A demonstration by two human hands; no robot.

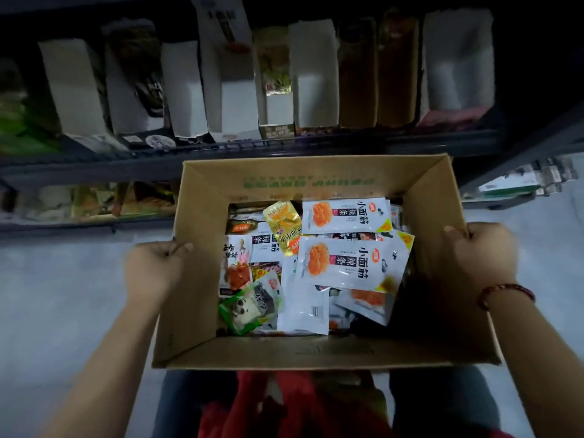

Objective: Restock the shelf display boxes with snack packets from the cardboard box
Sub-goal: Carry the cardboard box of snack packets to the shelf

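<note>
Head view looks down into one open cardboard box (316, 184), plain brown corrugated board, rectangular, with green print on the inside of its far wall. Two hands hold it. The left hand (155, 267) clamps the box's left wall, thumb hooked over the rim and fingers wrapped down the outside. The right hand (483, 251) clamps the box's right wall the same way, thumb over the rim; a red beaded bracelet (505, 294) circles that wrist.

Inside the box lies a loose heap of snack packets (303, 267), flat, glossy plastic pouches overlapping one another, too tangled for a full count. Two matching white packets (350, 263) with an orange picture and black characters lie on top toward the box's right side, one beyond the other. One crinkled gold foil packet (282, 226) sits near the box's far wall, and one green packet (249, 306) lies at the box's near left corner. A white packet back with a barcode (305, 308) lies just right of the green one.

Beyond the box's far wall runs a dark metal shelf (284, 147) carrying a row of about nine upright display boxes (186, 90), tall narrow cartons of white or brown card, open-topped; several show bare inner walls. Below the box's near wall are dark trouser legs and red cloth (284, 406).
</note>
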